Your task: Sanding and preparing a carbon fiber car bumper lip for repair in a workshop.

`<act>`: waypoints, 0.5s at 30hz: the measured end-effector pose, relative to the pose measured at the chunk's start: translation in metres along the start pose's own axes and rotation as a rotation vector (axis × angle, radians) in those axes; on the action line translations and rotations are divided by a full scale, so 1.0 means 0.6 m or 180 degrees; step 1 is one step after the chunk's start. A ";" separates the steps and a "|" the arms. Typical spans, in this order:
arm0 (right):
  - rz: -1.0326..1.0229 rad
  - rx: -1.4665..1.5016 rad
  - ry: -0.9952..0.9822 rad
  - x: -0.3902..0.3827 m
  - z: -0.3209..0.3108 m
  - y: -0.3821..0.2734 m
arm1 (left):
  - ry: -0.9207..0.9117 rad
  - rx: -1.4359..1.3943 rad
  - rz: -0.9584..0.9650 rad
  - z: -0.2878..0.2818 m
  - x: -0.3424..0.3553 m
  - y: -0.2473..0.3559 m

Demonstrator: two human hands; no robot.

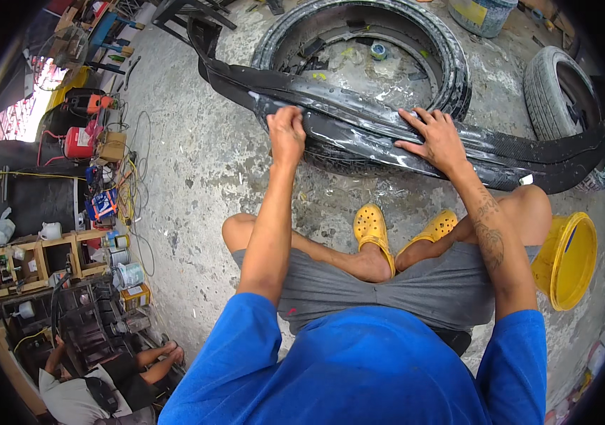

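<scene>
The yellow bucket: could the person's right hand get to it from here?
Probably yes: the right hand rests on the long black panel, and the yellow bucket is just outside the right knee, which the hand would likely have to swing past; nothing else seems in between.

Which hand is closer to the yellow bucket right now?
Right. The right hand is on the black panel, beyond and left of the yellow bucket; the left hand is farther left along it.
</scene>
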State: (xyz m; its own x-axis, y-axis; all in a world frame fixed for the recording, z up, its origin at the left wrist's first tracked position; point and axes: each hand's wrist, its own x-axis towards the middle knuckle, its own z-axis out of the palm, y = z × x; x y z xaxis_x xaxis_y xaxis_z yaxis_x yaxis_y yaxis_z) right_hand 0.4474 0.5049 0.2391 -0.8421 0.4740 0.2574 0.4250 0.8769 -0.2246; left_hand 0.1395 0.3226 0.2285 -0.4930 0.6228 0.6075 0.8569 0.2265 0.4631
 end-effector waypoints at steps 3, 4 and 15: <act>0.0022 -0.0021 0.0027 0.004 -0.001 0.001 | -0.0363 0.0011 0.0091 0.001 -0.001 0.012; 0.0012 -0.0051 0.0029 0.004 -0.001 0.001 | -0.0596 -0.0043 0.0146 0.001 -0.003 0.016; -0.0005 -0.0137 0.0047 0.002 0.001 -0.001 | -0.0363 -0.0173 0.0194 0.005 -0.014 0.035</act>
State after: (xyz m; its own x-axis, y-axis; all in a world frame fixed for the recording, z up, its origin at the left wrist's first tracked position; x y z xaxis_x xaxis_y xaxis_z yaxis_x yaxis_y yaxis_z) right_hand 0.4457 0.5051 0.2389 -0.8379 0.4734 0.2717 0.4378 0.8801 -0.1836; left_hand 0.1620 0.3243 0.2314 -0.4173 0.7159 0.5597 0.8737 0.1467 0.4638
